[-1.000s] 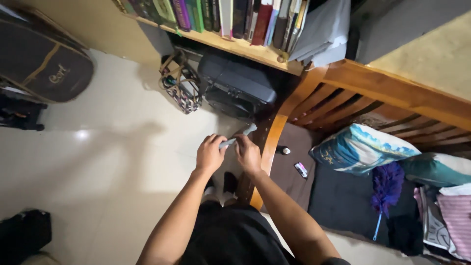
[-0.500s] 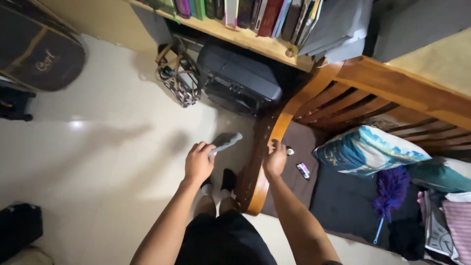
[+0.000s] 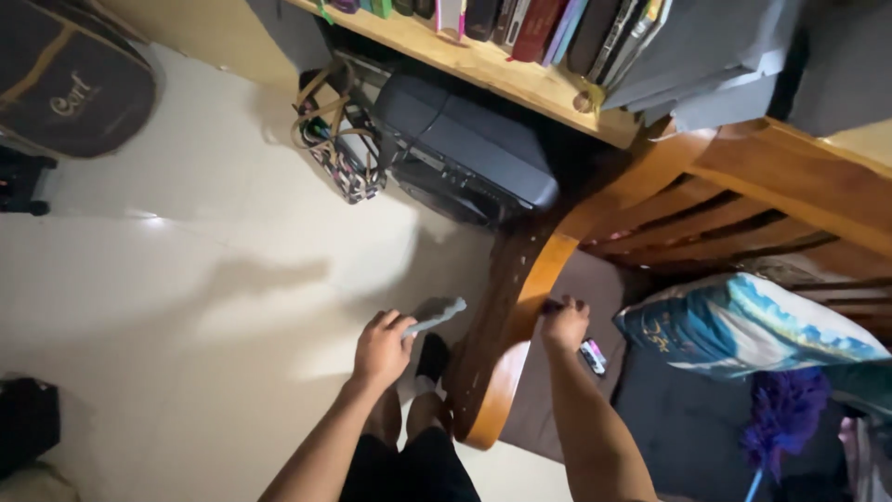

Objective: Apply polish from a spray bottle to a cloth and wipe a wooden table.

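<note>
My left hand [image 3: 381, 349] grips a small grey cloth-like object [image 3: 437, 313] above the pale floor, just left of the curved wooden bed frame [image 3: 520, 307]. My right hand [image 3: 563, 323] rests on the dark mattress [image 3: 669, 418] right beside the frame's edge, fingers curled on a small dark thing that I cannot make out. A small gadget [image 3: 592, 354] lies on the mattress just right of that hand. My legs and a dark sock [image 3: 431, 356] show below.
A black case [image 3: 469, 153] and a patterned strap bag [image 3: 339, 149] sit under a wooden bookshelf [image 3: 502, 70]. A dark guitar bag [image 3: 70, 88] lies at the far left. A blue patterned pillow [image 3: 743, 321] and a purple duster [image 3: 785, 414] are on the bed.
My hands, together on the grey object a second ago, have parted: the left keeps the object, the right has moved onto the mattress by the bed frame. The view has shifted closer.
</note>
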